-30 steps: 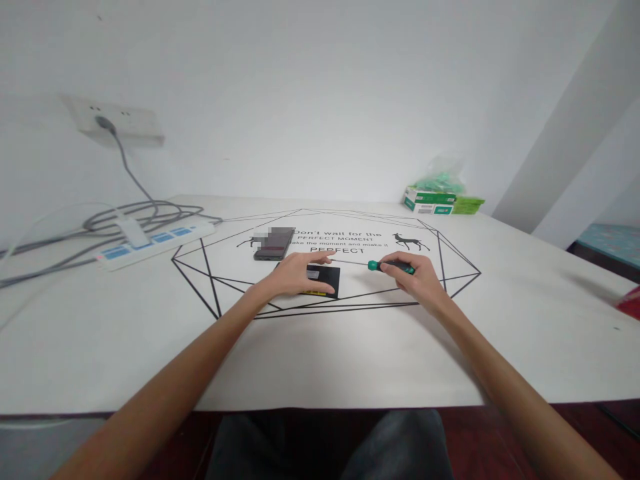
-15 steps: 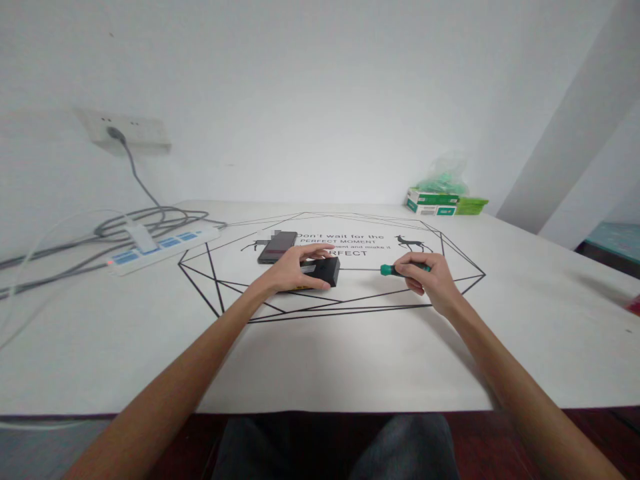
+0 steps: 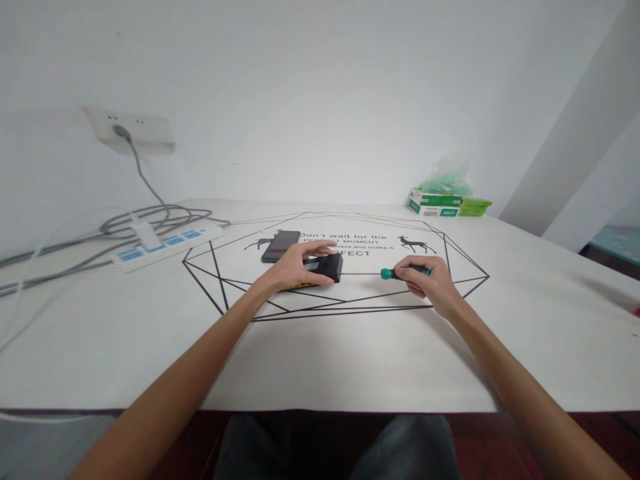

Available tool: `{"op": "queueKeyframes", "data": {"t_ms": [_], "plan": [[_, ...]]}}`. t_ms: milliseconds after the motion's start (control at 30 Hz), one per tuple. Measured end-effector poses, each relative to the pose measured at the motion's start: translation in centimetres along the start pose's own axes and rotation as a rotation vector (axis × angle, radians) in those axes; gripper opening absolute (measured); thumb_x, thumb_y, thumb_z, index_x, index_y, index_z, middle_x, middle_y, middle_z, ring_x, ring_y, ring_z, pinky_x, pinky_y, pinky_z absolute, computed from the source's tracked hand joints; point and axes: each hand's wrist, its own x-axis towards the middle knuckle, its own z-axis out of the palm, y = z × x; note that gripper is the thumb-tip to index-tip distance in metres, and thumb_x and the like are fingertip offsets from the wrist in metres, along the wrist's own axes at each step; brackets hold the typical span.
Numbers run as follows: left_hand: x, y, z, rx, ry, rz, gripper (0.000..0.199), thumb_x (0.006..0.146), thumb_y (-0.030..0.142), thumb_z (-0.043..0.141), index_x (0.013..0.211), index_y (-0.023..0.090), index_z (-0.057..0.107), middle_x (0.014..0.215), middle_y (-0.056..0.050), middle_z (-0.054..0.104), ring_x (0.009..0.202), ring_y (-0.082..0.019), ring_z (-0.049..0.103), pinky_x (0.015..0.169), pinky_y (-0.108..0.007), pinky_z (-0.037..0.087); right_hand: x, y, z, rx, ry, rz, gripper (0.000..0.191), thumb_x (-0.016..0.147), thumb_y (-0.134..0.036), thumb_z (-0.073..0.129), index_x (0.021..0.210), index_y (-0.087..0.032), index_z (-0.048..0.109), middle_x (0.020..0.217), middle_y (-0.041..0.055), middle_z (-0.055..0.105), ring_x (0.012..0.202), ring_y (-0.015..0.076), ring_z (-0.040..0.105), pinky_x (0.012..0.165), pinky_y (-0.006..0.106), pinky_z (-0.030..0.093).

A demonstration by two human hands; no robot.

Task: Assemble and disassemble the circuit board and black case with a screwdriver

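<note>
A black box-shaped device [image 3: 330, 267] with some yellow along its lower side lies on the white table, and my left hand [image 3: 295, 267] grips it, thumb in front and fingers behind. My right hand [image 3: 427, 280] is closed round the green and black handle of a screwdriver [image 3: 388, 273]. The screwdriver's thin shaft lies level and points left, its tip at the right end face of the black device. Whether the tip sits in a screw is too small to tell. A dark phone [image 3: 281, 246] lies just behind my left hand.
On the left, a white power strip [image 3: 170, 247] holds a white plug, with grey cables [image 3: 165, 217] coiled behind it. Green and white boxes [image 3: 435, 202] with a plastic bag [image 3: 447, 177] on top stand at the back right. Printed lines and lettering mark the white table [image 3: 370, 360].
The whole view has shifted slightly. The right end of the black device and the screwdriver shaft now sit at a slightly different tilt; both hands keep their holds.
</note>
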Motion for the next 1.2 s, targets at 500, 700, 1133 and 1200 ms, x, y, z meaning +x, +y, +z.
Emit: {"op": "queueKeyframes", "data": {"t_ms": [500,700,1133,1200], "plan": [[0.0,0.0,0.6,0.082,-0.017,0.006,0.079,0.057,0.038,0.083,0.13,0.021,0.055,0.12,-0.009,0.065,0.115,-0.025,0.057,0.103,-0.042,0.04,-0.1,-1.0,-0.5,-0.099,-0.077,-0.002,0.02,0.072,-0.034,0.066,0.073,-0.015,0.063,0.04,-0.0065,0.039,0.036,0.0064,0.031,0.038,0.022,0.02],[-0.5,-0.4,1.6,0.208,-0.034,-0.026,0.076,0.057,0.043,0.082,0.126,0.02,0.059,0.121,-0.009,0.065,0.114,-0.028,0.058,0.099,-0.04,0.044,-0.4,0.2,-1.4,-0.164,-0.268,0.215,0.032,0.075,-0.048,0.067,0.078,-0.018,0.056,0.047,-0.0044,0.05,0.036,0.0079,0.04,0.038,0.022,0.025],[-0.7,-0.8,2.1,0.349,-0.038,0.011,0.069,0.061,0.052,0.077,0.121,0.021,0.063,0.125,-0.007,0.064,0.117,-0.03,0.056,0.103,-0.041,0.041,-0.7,0.7,-1.5,-0.134,-0.368,0.317,0.042,0.071,-0.05,0.072,0.094,-0.02,0.053,0.043,-0.0109,0.039,0.036,0.0063,0.03,0.038,0.021,0.023],[-0.7,-0.8,2.1,0.366,-0.025,-0.001,0.069,0.062,0.053,0.076,0.121,0.022,0.063,0.126,-0.007,0.063,0.118,-0.03,0.055,0.103,-0.041,0.041,-0.6,0.9,-1.6,-0.133,-0.364,0.308,0.039,0.073,-0.052,0.069,0.084,-0.018,0.054,0.045,-0.0076,0.045,0.037,0.007,0.035,0.039,0.022,0.024]]}}
